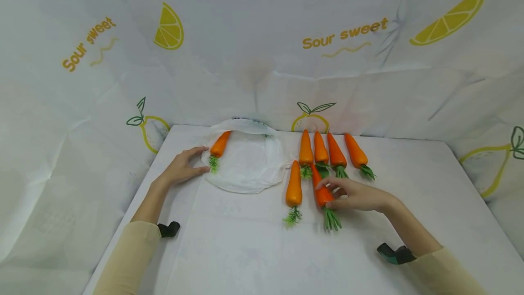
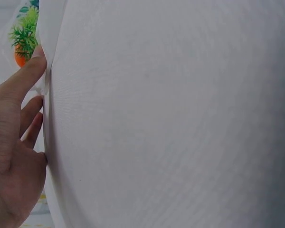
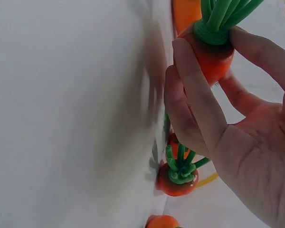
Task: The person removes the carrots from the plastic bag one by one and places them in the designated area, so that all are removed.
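Head view gives us the white-covered worktop [image 1: 254, 249], walled by a backdrop [image 1: 254, 26] printed with lemons and "Sour sweet". At about 11 o'clock on the worktop lies a white plastic bag [image 1: 249, 163], spread open and flat, with one carrot [image 1: 220, 145] resting on its left edge, leaves pointing toward us.

Our left hand [image 1: 182, 167] lies at 10 o'clock, fingers fairly straight, fingertips touching the bag's left rim just beside that carrot's green top; in the left wrist view the thumb and fingers [image 2: 23, 80] press against the thin film.

At 1 o'clock four carrots [image 1: 329, 151] stand in a row, tips away from us. Just in front of them lie two more: a loose carrot [image 1: 294, 188], and to its right the gripped carrot [image 1: 322, 192].

Our right hand [image 1: 356, 196] holds that gripped carrot near its leafy end, thumb and curled fingers [image 3: 194, 95] pinching the orange shoulder below the green stalks, as the right wrist view shows.
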A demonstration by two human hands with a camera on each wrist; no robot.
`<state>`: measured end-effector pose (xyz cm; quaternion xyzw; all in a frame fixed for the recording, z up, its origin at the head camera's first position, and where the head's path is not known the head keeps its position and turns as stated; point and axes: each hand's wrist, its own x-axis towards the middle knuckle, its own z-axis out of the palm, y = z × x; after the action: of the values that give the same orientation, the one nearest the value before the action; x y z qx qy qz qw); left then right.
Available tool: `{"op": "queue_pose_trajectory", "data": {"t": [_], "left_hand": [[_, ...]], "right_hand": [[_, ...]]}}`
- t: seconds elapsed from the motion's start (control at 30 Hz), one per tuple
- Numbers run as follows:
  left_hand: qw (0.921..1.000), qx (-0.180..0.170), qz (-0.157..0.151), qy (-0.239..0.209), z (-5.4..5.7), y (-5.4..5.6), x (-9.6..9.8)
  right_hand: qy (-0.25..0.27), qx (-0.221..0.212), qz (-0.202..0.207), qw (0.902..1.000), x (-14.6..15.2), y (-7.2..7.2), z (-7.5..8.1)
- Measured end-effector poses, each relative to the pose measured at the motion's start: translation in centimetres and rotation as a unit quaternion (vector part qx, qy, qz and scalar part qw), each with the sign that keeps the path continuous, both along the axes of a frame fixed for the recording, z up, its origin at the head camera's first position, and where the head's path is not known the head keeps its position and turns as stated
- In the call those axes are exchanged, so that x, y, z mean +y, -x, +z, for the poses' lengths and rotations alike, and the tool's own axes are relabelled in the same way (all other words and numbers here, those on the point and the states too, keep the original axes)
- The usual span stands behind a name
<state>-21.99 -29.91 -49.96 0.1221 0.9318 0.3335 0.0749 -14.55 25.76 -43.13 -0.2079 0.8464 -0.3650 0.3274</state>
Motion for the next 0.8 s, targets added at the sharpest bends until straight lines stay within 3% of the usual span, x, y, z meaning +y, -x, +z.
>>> {"op": "queue_pose_trajectory", "data": {"t": [0.47, 0.63, 0.8], "left_hand": [[1.0000, 0.007, 0.000, -0.001, -0.1, -0.1, 0.0], [1.0000, 0.009, 0.000, 0.000, -0.1, -0.1, 0.0], [0.9999, 0.010, -0.001, 0.003, -0.1, 0.0, 0.0]], "right_hand": [[0.018, 0.027, 0.023, 0.9992, -0.7, 0.3, -0.7], [0.015, 0.029, 0.009, 0.9994, -0.5, 0.3, 0.0], [0.022, 0.064, 0.015, 0.9976, -0.3, 0.2, 1.1]]}}
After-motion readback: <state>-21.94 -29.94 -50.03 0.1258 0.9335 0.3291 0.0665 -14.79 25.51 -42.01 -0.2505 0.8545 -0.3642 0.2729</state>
